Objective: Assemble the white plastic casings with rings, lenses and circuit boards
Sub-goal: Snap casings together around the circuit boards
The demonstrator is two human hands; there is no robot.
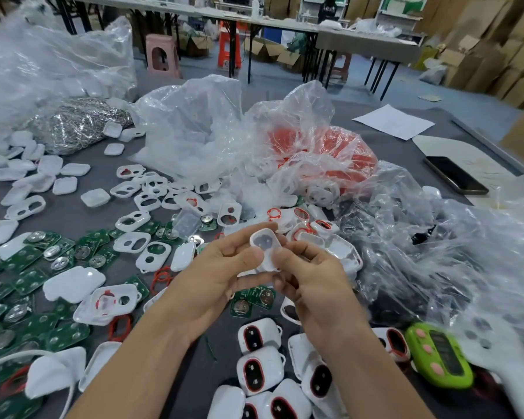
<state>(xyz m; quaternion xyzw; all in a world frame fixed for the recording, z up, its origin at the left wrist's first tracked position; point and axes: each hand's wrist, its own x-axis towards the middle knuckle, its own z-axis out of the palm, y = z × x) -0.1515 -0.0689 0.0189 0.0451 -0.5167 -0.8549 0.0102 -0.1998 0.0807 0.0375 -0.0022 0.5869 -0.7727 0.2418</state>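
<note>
The fingers (246,237) of the left hand (221,270) and right hand (312,285) are clamped on one white plastic casing (265,247), between them above the tabletop (82,219), its long axis running away from the person, both hands equally near.

Lower end of the white casing (265,241) tucked behind the right hand (315,294), and what sits inside it is too blurred to tell. Below the grip, finished units (260,370) run off the bottom edge; to its right, a crinkled bag (421,267) veils dark contents.
</note>
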